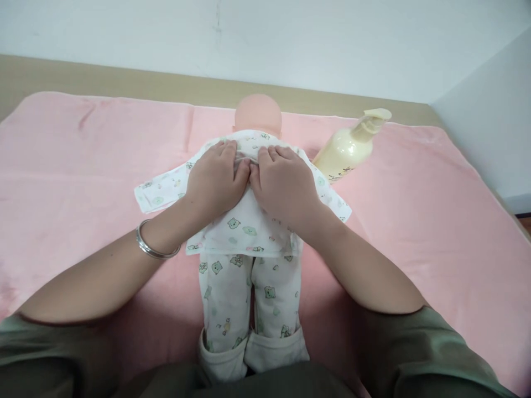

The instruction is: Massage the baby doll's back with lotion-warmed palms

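A baby doll [258,113] lies with its bald head away from me, dressed in a white printed top [249,229] and matching trousers [228,293] with turned-up cuffs. No face shows on the head. My left hand [218,177] rests flat on the upper part of the top, fingers pointing toward the head. Beside it my right hand [286,185] lies flat on the cloth as well, the two thumbs nearly touching in the middle. Neither hand grips anything. The sleeves spread out to both sides, and no doll hands are visible.
A pink cloth [83,221] covers most of the wooden table [166,80]. Right of the doll, a pale yellow pump bottle [346,149] lies tilted near the right sleeve. A white wall [290,44] stands behind the table's far edge.
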`<state>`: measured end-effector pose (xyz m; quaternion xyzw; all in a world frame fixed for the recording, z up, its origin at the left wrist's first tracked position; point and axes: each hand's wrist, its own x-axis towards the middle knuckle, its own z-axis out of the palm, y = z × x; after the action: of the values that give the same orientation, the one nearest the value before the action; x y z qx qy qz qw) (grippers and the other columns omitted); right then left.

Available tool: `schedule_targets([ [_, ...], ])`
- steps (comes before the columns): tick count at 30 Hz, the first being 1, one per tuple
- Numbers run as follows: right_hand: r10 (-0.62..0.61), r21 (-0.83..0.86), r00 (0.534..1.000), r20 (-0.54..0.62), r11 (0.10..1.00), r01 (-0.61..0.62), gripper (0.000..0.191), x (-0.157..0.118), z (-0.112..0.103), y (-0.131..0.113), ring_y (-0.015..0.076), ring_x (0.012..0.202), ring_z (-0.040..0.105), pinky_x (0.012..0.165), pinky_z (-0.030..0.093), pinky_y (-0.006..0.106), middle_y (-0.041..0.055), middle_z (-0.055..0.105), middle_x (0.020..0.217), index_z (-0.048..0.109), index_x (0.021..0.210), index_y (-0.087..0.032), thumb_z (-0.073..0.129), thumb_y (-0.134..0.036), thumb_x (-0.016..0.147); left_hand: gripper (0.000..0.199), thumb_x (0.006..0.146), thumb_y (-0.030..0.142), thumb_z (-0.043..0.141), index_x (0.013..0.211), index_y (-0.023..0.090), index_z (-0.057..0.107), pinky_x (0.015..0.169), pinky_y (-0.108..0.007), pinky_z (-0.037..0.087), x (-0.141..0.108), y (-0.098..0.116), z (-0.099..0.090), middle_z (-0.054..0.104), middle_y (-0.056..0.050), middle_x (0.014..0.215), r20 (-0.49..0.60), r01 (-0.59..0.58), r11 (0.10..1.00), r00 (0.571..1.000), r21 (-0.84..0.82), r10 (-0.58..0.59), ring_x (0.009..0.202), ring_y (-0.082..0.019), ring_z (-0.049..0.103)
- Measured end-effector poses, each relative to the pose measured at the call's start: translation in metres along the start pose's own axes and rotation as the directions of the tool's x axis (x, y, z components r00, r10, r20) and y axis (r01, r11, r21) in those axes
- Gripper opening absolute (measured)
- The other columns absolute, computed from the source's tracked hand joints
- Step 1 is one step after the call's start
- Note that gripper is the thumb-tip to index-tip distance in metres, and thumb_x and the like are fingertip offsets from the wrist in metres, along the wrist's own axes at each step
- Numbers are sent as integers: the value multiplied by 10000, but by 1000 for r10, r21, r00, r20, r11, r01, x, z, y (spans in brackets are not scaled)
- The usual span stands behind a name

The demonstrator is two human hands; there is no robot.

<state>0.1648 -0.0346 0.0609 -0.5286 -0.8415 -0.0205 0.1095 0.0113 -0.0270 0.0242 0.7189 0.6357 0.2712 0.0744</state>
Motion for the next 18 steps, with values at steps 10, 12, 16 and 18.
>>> schedule_targets([
  [10, 15, 161, 999, 48, 987, -22, 622, 17, 7, 19, 328, 1574, 429, 1325, 370, 465, 229, 509, 1627, 458, 1587, 40, 406, -324, 1085, 380, 1049, 399, 368, 1095, 216, 699, 1032, -539, 579, -3, 13, -14, 760, -144, 1111, 44, 13, 994, 999, 106, -17, 1144, -359, 704],
  [12, 13, 159, 999, 38, 987, -19, 623, 17, 7, 19, 333, 1570, 435, 1323, 373, 473, 226, 511, 1626, 455, 1588, 40, 406, -316, 1080, 379, 1043, 409, 374, 1002, 232, 707, 979, -525, 588, -5, 16, -17, 762, -127, 997, 29, 6, 993, 1000, 116, -10, 1052, -343, 718],
  [16, 21, 146, 998, 57, 989, -29, 623, 16, 6, 16, 323, 1583, 419, 1344, 344, 448, 217, 498, 1640, 437, 1597, 48, 410, -299, 1079, 406, 1028, 410, 369, 932, 222, 716, 948, -535, 566, -12, 22, -23, 726, -127, 842, 57, 2, 986, 998, 165, -11, 956, -343, 714],
  [18, 22, 132, 998, 66, 991, -31, 623, 16, 6, 16, 320, 1586, 415, 1351, 332, 430, 221, 488, 1646, 429, 1600, 53, 408, -300, 1087, 434, 1019, 400, 347, 936, 199, 722, 910, -545, 557, -15, 25, -25, 715, -151, 837, 89, -2, 973, 996, 232, -19, 936, -361, 707],
])
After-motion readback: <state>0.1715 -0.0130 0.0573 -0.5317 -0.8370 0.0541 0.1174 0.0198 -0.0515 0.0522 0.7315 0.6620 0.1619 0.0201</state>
